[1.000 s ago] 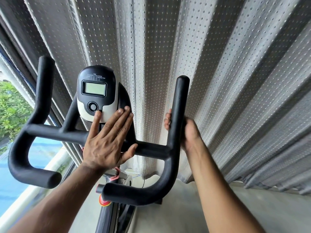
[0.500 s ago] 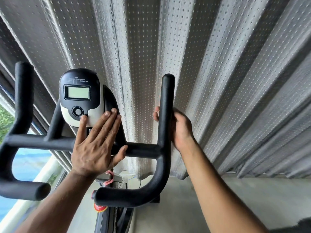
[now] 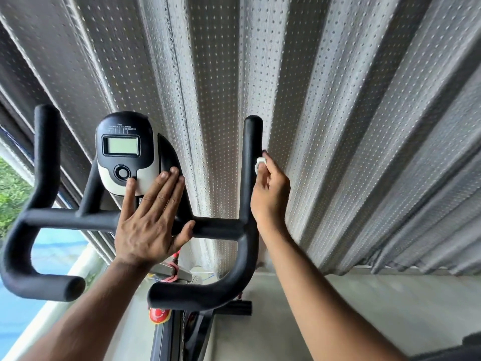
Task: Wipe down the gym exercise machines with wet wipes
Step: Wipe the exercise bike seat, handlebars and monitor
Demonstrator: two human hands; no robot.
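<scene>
We see a grey curtain (image 3: 325, 113) with small dots hanging in folds down to a pale floor (image 3: 364, 308). At the left edge, behind a window (image 3: 52, 246), we make out green foliage (image 3: 10, 196) and a blue surface outside.

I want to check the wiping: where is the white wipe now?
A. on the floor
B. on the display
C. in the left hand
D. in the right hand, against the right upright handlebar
D: the right hand pinches the wipe against the right upright handlebar.
</scene>
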